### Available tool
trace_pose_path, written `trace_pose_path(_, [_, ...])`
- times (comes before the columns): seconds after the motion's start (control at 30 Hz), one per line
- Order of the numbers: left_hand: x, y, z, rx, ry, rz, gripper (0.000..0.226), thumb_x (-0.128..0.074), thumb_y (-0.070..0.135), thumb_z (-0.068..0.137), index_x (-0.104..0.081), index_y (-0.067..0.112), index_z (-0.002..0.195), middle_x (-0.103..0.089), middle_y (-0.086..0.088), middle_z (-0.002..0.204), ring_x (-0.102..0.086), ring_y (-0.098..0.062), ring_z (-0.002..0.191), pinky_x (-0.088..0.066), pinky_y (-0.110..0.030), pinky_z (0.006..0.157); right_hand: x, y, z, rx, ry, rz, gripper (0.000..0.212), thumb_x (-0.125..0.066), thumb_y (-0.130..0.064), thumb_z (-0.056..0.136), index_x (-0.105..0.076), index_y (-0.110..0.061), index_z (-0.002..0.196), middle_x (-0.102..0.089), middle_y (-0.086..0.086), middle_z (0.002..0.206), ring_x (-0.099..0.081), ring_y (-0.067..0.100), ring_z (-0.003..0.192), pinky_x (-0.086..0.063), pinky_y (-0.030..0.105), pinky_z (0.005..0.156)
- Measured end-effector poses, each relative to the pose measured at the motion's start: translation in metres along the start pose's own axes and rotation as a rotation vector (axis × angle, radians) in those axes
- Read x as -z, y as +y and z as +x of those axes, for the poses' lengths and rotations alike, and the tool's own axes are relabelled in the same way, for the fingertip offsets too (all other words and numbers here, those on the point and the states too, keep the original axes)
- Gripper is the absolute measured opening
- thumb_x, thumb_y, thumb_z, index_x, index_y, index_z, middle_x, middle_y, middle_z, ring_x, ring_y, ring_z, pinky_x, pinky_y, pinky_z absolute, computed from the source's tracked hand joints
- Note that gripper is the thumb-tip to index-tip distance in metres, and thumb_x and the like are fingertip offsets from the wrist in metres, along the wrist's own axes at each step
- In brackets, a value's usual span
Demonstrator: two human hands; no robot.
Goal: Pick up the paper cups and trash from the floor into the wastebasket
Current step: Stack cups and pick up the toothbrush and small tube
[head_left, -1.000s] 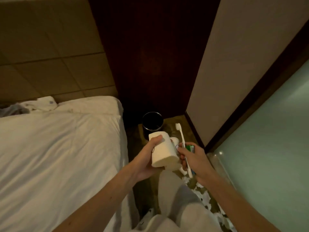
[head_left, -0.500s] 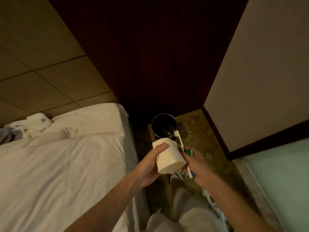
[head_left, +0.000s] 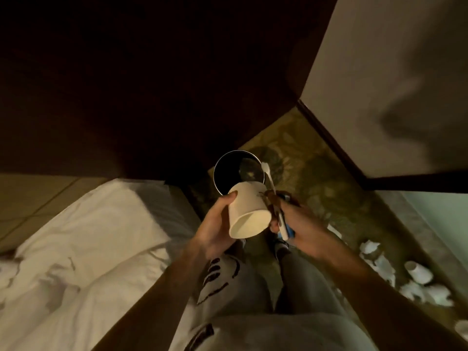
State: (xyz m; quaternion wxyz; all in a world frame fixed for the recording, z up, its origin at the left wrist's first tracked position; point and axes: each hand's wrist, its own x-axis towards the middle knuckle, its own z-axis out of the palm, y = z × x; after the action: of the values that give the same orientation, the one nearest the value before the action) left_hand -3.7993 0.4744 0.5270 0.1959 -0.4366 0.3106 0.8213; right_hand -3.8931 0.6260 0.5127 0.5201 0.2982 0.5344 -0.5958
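Paper cup (head_left: 249,211) lies tilted in the grip of your left hand (head_left: 215,229), just on the near side of the wastebasket (head_left: 228,153). Your right hand (head_left: 301,224) clutches a toothbrush (head_left: 268,173). This looks like the drop step: carry both out over the rim, then let go.

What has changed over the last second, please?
The person has come closer to the wastebasket; the paper cup now overlaps its near rim in view. Nothing taken or let go: the left hand still holds the cup, the right hand the toothbrush and a small tube.
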Motion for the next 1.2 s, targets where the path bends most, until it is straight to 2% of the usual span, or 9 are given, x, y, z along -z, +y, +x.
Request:
trace_pose_path(0.13, [0.06, 0.012, 0.081, 0.096, -0.086, 0.007, 0.079, -0.085, 0.046, 0.063, -0.062, 0.01, 0.129, -0.063, -0.019, 0.124, -0.063, -0.033, 0.106, -0.052, -0.044, 0.089, -0.008, 0.021, 0.085, -0.031, 0.014, 0.094, 0.017, -0.059, -0.021, 0.098, -0.058, -0.01, 0.086, -0.052, 0.007, 0.061, -0.049, 0.013, 0.041, -0.04, 0.023, 0.038])
trace_pose_path(0.3, [0.135, 0.013, 0.178, 0.177, -0.041, 0.115, 0.055, -0.079, 0.046, 0.067, -0.074, 0.016, 0.114, -0.071, -0.014, 0.115, -0.07, -0.029, 0.099, -0.059, -0.043, 0.082, -0.025, 0.061, 0.186, -0.124, 0.012, 0.129, 0.021, -0.054, -0.021, 0.101, -0.055, -0.009, 0.083, -0.052, 0.002, 0.054, -0.05, 0.011, 0.042, -0.041, 0.023, 0.04])
trace_pose_path(0.43, [0.175, 0.01, 0.247, 0.248, 0.078, 0.206, 0.044, -0.047, 0.043, 0.084, -0.081, 0.018, 0.098, -0.075, -0.01, 0.104, -0.072, -0.026, 0.09, -0.057, -0.04, 0.076, -0.041, 0.083, 0.258, -0.147, 0.066, -0.017, 0.035, -0.05, -0.036, 0.101, -0.06, -0.003, 0.093, -0.061, 0.018, 0.08, -0.063, 0.028, 0.07, -0.055, 0.042, 0.069])
trace_pose_path(0.57, [0.204, 0.01, 0.31, 0.256, 0.156, 0.359, 0.046, -0.041, 0.04, 0.098, -0.081, 0.019, 0.089, -0.076, -0.005, 0.084, -0.073, -0.018, 0.071, -0.056, -0.026, 0.056, -0.041, 0.096, 0.321, -0.215, 0.016, 0.551, 0.057, -0.031, -0.054, 0.102, -0.059, -0.007, 0.115, -0.066, 0.012, 0.084, -0.064, 0.025, 0.068, -0.051, 0.033, 0.06])
trace_pose_path(0.73, [0.232, 0.013, 0.363, 0.306, 0.218, 0.514, 0.036, -0.048, 0.048, 0.096, -0.066, 0.02, 0.111, -0.074, -0.004, 0.101, -0.068, -0.022, 0.094, -0.055, -0.033, 0.069, -0.035, 0.109, 0.364, -0.187, 0.052, 0.715, 0.083, -0.019, -0.073, 0.094, -0.051, -0.009, 0.136, -0.056, 0.021, 0.136, -0.053, 0.04, 0.126, -0.04, 0.046, 0.109])
trace_pose_path(0.97, [0.227, 0.01, 0.37, 0.356, 0.287, 0.715, 0.054, -0.054, 0.053, 0.095, -0.044, 0.028, 0.142, -0.053, -0.006, 0.134, -0.054, -0.031, 0.12, -0.048, -0.041, 0.086, -0.024, 0.116, 0.347, -0.123, 0.056, 0.696, 0.072, -0.008, -0.071, 0.094, -0.059, -0.021, 0.107, -0.074, 0.005, 0.09, -0.071, 0.017, 0.078, -0.056, 0.029, 0.068])
trace_pose_path(1.03, [0.22, 0.011, 0.359, 0.322, 0.303, 0.834, 0.039, -0.053, 0.043, 0.099, -0.052, 0.023, 0.132, -0.06, -0.006, 0.118, -0.064, -0.026, 0.104, -0.053, -0.033, 0.075, -0.02, 0.116, 0.335, -0.127, 0.069, 0.71, 0.07, -0.014, -0.069, 0.096, -0.059, -0.016, 0.106, -0.074, 0.008, 0.088, -0.072, 0.021, 0.076, -0.057, 0.028, 0.061])
trace_pose_path(1.1, [0.208, 0.013, 0.344, 0.226, 0.295, 0.971, 0.014, -0.053, 0.028, 0.101, -0.061, 0.017, 0.103, -0.065, -0.004, 0.089, -0.067, -0.015, 0.073, -0.053, -0.023, 0.056, -0.016, 0.119, 0.318, -0.16, 0.109, 0.665, 0.072, -0.019, -0.069, 0.096, -0.056, -0.009, 0.111, -0.069, 0.015, 0.105, -0.068, 0.027, 0.095, -0.056, 0.037, 0.077])
trace_pose_path(1.2, [0.176, 0.021, 0.323, 0.028, 0.196, 1.205, 0.027, -0.058, 0.02, 0.096, -0.059, 0.013, 0.071, -0.055, 0.006, 0.056, -0.051, -0.011, 0.051, -0.043, -0.023, 0.045, -0.004, 0.13, 0.282, -0.089, 0.164, 0.639, 0.071, -0.023, -0.064, 0.099, -0.06, -0.006, 0.118, -0.072, 0.015, 0.109, -0.071, 0.03, 0.098, -0.056, 0.039, 0.076])
